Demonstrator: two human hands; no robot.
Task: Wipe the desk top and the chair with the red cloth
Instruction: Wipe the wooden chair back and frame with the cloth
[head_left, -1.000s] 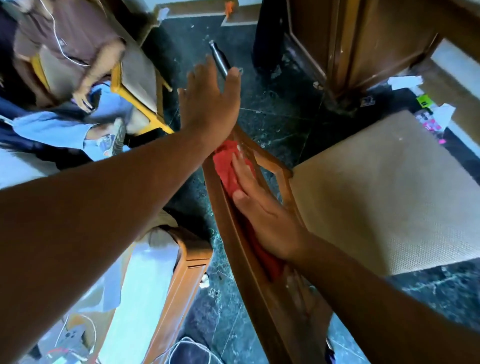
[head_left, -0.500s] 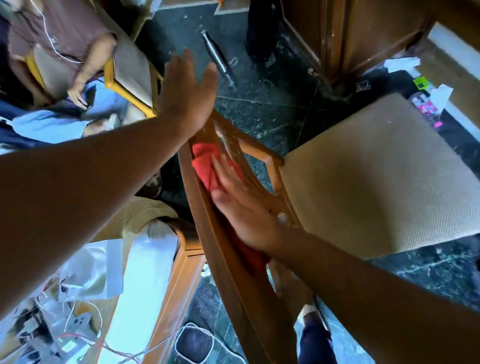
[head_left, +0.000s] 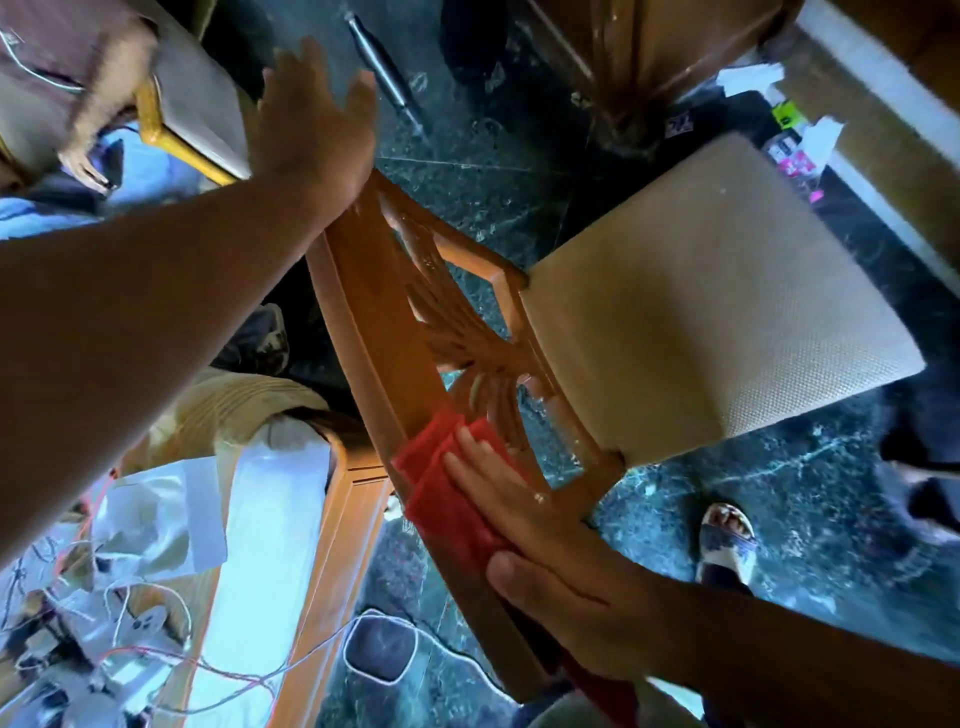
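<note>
A wooden chair (head_left: 374, 312) with a carved backrest and a beige woven seat (head_left: 701, 312) stands below me. My right hand (head_left: 545, 535) lies flat on the red cloth (head_left: 441, 493), pressing it against the lower part of the backrest's top rail. My left hand (head_left: 311, 119) rests on the far end of that rail, fingers spread and blurred. The desk (head_left: 260, 545) with a glossy top is at the lower left, beside the chair.
Cables and papers (head_left: 130, 519) clutter the desk. A seated person (head_left: 78, 130) on a yellow-framed chair is at the upper left. A metal rod (head_left: 384, 78) lies on the dark marble floor. My sandalled foot (head_left: 727, 540) is at the right. Wooden furniture (head_left: 623, 62) stands behind.
My right hand has slid the red cloth down the backrest rail toward me. My left hand has stayed on the rail's far end.
</note>
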